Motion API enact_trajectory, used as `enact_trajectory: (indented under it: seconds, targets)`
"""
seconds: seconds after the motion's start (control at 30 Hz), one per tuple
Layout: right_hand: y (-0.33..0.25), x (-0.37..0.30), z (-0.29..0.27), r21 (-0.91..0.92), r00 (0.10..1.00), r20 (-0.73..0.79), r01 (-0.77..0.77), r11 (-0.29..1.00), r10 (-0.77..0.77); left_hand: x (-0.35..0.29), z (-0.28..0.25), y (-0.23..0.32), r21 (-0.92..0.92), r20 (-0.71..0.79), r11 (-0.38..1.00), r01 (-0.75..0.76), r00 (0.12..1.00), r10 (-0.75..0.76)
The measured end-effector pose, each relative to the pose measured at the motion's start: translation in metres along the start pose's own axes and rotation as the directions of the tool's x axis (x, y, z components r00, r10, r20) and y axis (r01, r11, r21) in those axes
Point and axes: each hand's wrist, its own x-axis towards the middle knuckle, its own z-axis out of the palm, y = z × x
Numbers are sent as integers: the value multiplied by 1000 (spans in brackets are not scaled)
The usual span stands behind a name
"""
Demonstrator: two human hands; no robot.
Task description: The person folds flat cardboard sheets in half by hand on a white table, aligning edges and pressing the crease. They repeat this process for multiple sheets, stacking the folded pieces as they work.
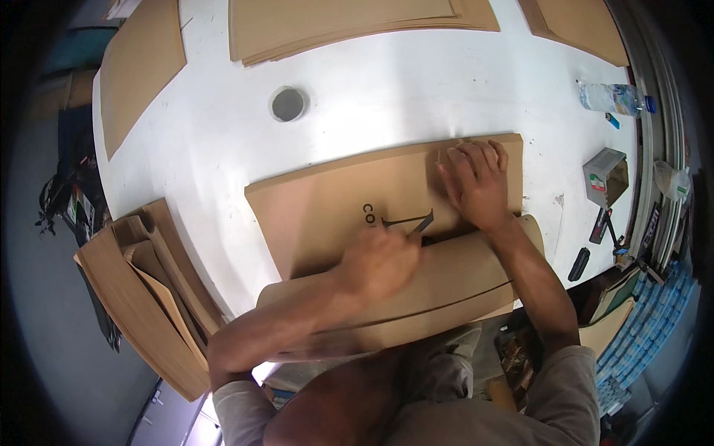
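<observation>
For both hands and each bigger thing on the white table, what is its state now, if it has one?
Left hand: blurred, over the bent cardboard; grip unclear
Right hand: open, resting on the cardboard
Middle cardboard: near part bent into a curve
Far cardboard stack: lying flat
Bottle: on its side, capped
Grey box: open at one side

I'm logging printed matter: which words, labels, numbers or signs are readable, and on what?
Card: large black print, partly hidden; not copied here.
Black strip: pale letters; not copied here.
Bottle: label too small to read.
Grey box: coloured label, too small to read.
</observation>
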Motion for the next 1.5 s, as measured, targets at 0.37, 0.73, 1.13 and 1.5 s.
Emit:
enact_trajectory:
  seconds: [0.37,0.73,1.13,1.5]
  targets:
    - [-16,10,13,-16,995,80,66,998,-64,44,-6,-63,176,-592,946,274,797,-121]
    - [15,4,-18,129,984,149,-118,985,99,0,52,-138,-68,-881,918,391,408,-239]
    - [49,-9,-13,-84,971,232,-29,996,48,-16,74,-153,16,-853,886,464,469,-230]
    - [46,-2,-35,98,958,261,-147,984,117,-20,55,-159,37,-901,903,427,406,-155]
